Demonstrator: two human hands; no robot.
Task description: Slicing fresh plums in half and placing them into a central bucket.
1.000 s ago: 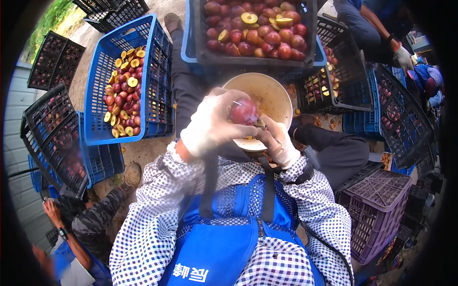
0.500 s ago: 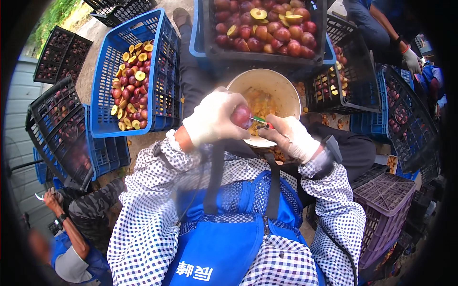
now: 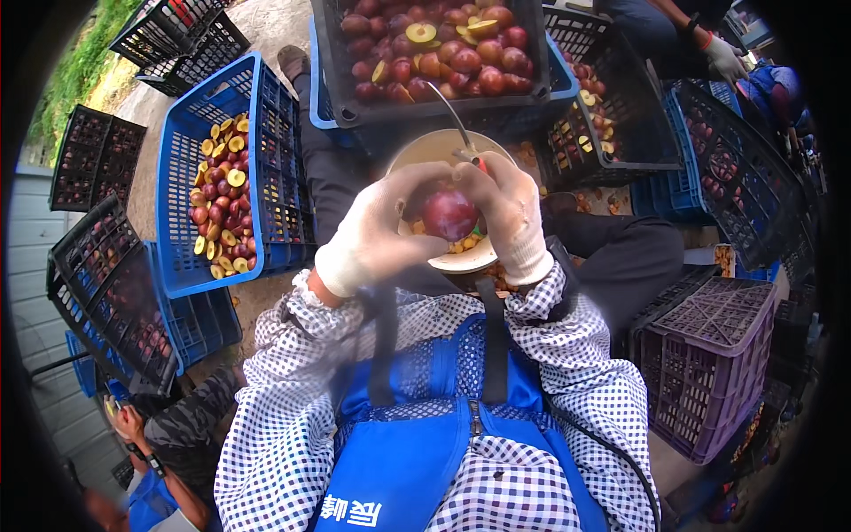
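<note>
A dark red plum (image 3: 449, 215) sits between my two gloved hands, over the cream-coloured bucket (image 3: 415, 152). My left hand (image 3: 379, 222), in a white glove, is curled round the plum's left side. My right hand (image 3: 511, 211), gloved too, touches its right side and grips a small knife (image 3: 456, 113) with a thin curved blade and a red part at the handle. The blade points up and away, clear of the plum. Yellow-orange fruit pieces show in the bucket below, partly hidden by my hands.
A blue crate (image 3: 168, 191) of halved and whole plums stands at left. Ahead, a black crate (image 3: 434, 108) of plums rests on a blue one. More crates, including a purple crate (image 3: 700, 390), stand at right. Other people's hands (image 3: 727, 58) show far right and lower left.
The knife has swung from pointing at the plum to pointing up and away. Both hands have come together around the fruit. The whole view has shifted, with the scene moving left.
</note>
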